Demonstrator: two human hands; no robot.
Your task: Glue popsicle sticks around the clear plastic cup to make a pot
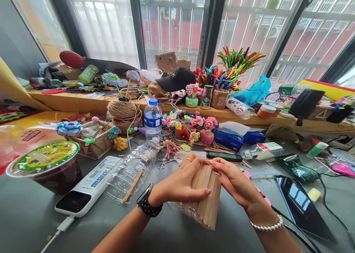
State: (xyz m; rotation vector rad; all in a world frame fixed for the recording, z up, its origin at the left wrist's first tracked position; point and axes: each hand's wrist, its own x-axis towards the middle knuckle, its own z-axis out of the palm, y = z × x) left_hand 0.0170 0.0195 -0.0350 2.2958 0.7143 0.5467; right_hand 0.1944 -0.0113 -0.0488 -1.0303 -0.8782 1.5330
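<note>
1. The person's left hand (183, 182) spreads over a stick-covered piece (208, 208), thumb pressed flat across the wooden sticks, fingers curled over the far edge; it's gripping.
2. Their right hand (235, 181) is partly curled, fingertips at that piece's far right corner; from here I can't tell how firmly they pinch.
3. The piece sits between both hands, right of the blue-capped bottle (152, 123) and nearer the person, with clear plastic (190, 211) showing underneath.
4. Just in front of that bottle lies a ridged clear plastic bottle (122, 179) with a loose stick (133, 185) on it; scissors (163, 163) rest beside.
5. Left of the blue-capped bottle I see a twine ball (122, 112) and, farther out, a lidded cup (73, 171).
6. Well to its right are a blue tissue pack (227, 138) and a dark-screened device (303, 205).
7. Behind it, a black cap (177, 79) sits on the ledge.
</note>
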